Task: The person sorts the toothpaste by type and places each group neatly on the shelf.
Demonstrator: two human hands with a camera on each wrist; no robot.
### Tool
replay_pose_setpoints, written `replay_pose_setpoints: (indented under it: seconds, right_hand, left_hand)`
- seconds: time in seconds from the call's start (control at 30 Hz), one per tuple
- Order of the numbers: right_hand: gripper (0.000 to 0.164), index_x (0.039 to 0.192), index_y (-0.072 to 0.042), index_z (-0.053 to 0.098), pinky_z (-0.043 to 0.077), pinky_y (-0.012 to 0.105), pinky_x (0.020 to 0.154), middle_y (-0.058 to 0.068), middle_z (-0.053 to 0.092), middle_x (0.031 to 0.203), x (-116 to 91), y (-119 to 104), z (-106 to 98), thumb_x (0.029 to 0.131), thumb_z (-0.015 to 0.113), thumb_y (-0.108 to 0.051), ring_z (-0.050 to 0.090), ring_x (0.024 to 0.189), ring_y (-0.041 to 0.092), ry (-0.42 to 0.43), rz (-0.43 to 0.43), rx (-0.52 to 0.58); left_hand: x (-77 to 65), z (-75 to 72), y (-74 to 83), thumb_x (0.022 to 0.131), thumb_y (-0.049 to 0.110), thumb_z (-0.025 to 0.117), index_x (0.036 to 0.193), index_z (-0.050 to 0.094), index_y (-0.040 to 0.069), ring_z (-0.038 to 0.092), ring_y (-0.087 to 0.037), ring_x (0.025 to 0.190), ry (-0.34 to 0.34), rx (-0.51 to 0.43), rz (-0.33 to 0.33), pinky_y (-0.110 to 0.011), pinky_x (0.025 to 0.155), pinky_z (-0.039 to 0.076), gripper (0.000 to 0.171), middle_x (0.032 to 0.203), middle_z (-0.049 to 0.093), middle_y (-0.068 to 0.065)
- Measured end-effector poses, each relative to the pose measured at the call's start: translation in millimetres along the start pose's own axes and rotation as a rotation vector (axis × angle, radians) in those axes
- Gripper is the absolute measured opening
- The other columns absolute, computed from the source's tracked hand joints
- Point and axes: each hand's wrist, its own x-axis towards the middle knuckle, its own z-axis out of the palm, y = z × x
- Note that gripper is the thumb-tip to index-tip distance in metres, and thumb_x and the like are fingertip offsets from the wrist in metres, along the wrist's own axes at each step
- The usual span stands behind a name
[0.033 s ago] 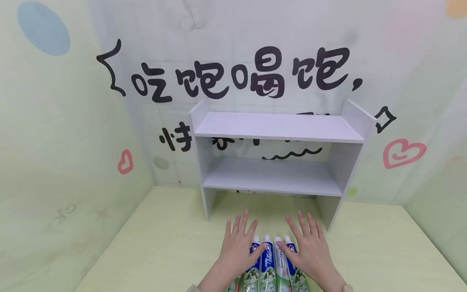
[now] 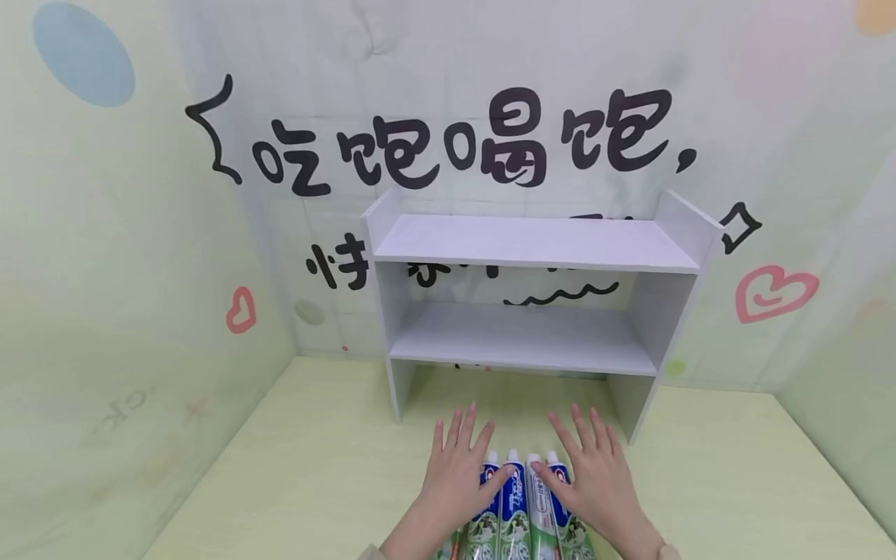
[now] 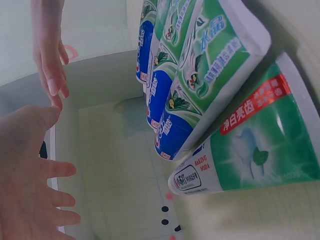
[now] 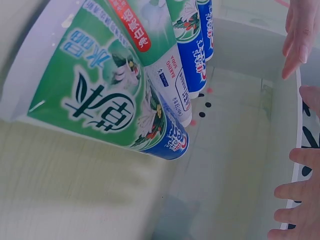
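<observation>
Several toothpaste tubes lie side by side on the table at the bottom middle of the head view, caps toward the shelf. Most are blue and green, like the tube [image 2: 514,502] in the middle; a white-and-green tube [image 2: 542,509] lies among them. My left hand [image 2: 453,476] is over the row's left side, fingers spread and straight, thumb pointing inward. Over the right side, my right hand [image 2: 600,481] is spread likewise. Neither hand grips anything. In the left wrist view, a white-and-green baking soda tube [image 3: 260,150] is nearest. A blue-and-green tube [image 4: 105,85] fills the right wrist view's upper left.
A white two-tier shelf [image 2: 521,365] stands on the pale yellow table [image 2: 294,467] just beyond the hands. Behind it rises a back wall [image 2: 434,62] with large black lettering and drawn hearts. Side walls close in the table at left and right.
</observation>
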Motion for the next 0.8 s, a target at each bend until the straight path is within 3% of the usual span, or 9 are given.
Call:
replay_pose_setpoints:
  seconds: [0.43, 0.57, 0.7, 0.8]
  right_hand:
    - [0.067, 0.129, -0.012, 0.050, 0.038, 0.060, 0.094, 0.025, 0.052, 0.127, -1.8, 2.0, -3.7, 0.079, 0.058, -0.056, 0.045, 0.117, 0.048, -0.013, 0.036, 0.032]
    - [0.060, 0.125, -0.004, 0.051, 0.041, 0.060, 0.090, 0.026, 0.053, 0.124, -0.1, 7.9, -5.8, 0.079, 0.064, -0.040, 0.048, 0.114, 0.046, -0.035, 0.143, 0.123]
    - [0.054, 0.122, 0.002, 0.051, 0.044, 0.058, 0.083, 0.026, 0.056, 0.118, 2.2, 20.1, -7.9, 0.083, 0.063, -0.034, 0.053, 0.105, 0.045, -0.046, 0.295, 0.213]
    - [0.053, 0.121, 0.004, 0.050, 0.047, 0.056, 0.078, 0.028, 0.057, 0.114, 2.8, 30.9, -9.6, 0.084, 0.063, -0.033, 0.055, 0.100, 0.045, -0.044, 0.371, 0.242]
  left_hand:
    - [-6.8, 0.6, -7.0, 0.089, 0.053, 0.042, 0.135, 0.042, 0.010, 0.024, -0.038, 0.136, 0.026, -0.042, 0.008, -0.058, 0.109, 0.018, 0.063, 0.148, 0.024, -0.019]
    - [-8.7, 3.6, -8.1, 0.089, 0.048, 0.046, 0.137, 0.039, 0.008, 0.033, -0.040, 0.130, 0.035, -0.061, -0.007, -0.055, 0.104, 0.031, 0.062, 0.145, 0.028, -0.023]
    - [-10.0, 6.5, -7.3, 0.088, 0.039, 0.055, 0.137, 0.036, 0.007, 0.052, -0.037, 0.112, 0.059, -0.057, -0.021, -0.046, 0.084, 0.050, 0.061, 0.136, 0.041, -0.024]
    - [-10.6, 8.4, -6.5, 0.086, 0.034, 0.058, 0.132, 0.041, 0.005, 0.059, -0.031, 0.097, 0.059, -0.062, -0.037, -0.039, 0.071, 0.054, 0.057, 0.122, 0.052, -0.021]
